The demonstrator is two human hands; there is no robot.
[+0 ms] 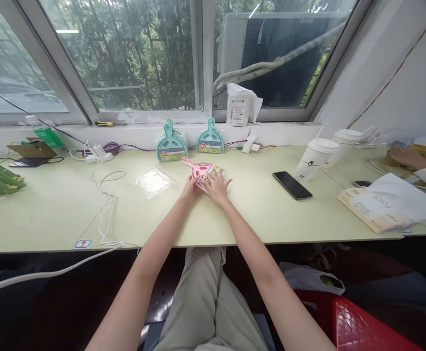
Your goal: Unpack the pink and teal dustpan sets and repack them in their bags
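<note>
A small pink dustpan set (pixel 197 167) with a printed label is held just above the table, its handle pointing up and left. My left hand (pixel 190 188) is closed on the near left edge of the dustpan. Laid over the label, my right hand (pixel 218 188) has its fingers spread and touches the front of the set. Part of the label is hidden under those fingers. To the left lies a clear plastic bag (pixel 153 181), flat on the table. Behind stand a stack of teal dustpan sets (pixel 171 142) and another teal dustpan set (pixel 210 137), against the window ledge.
On the right lie a black phone (pixel 292 185), white paper cups (pixel 313 158) and a paper bag (pixel 381 202). A white cable (pixel 106 209) runs down the left side from a power strip (pixel 98 155). Another person's hand (pixel 408 157) is at the far right.
</note>
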